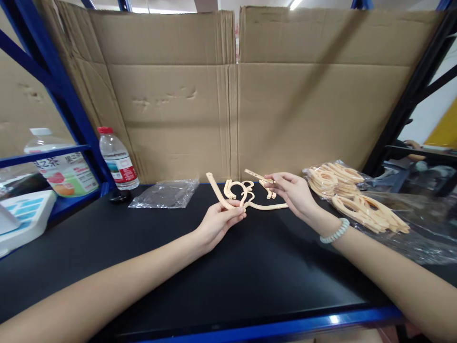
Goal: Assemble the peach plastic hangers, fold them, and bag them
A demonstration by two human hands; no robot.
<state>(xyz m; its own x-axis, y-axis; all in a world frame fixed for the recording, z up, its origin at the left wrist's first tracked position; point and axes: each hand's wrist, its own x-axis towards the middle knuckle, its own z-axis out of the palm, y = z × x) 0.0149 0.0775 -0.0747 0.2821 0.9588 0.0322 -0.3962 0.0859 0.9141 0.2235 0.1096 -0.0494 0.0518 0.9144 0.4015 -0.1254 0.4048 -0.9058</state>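
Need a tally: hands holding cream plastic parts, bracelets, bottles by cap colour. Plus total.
Hands holding cream plastic parts: 2 (left hand on a curved part, right hand on a straight part)
Bracelets: 1
Red-capped bottle: 1
White-capped bottle: 1
Total: 5

The bare left forearm (117, 281) enters from eight o'clock, aimed toward two; the left hand (221, 220) pinches, thumb uppermost over curled fingers; the bare right forearm (385, 271) enters from four o'clock, aimed toward ten; the right hand (294, 194) pinches too, fingertips pointing near ten o'clock.
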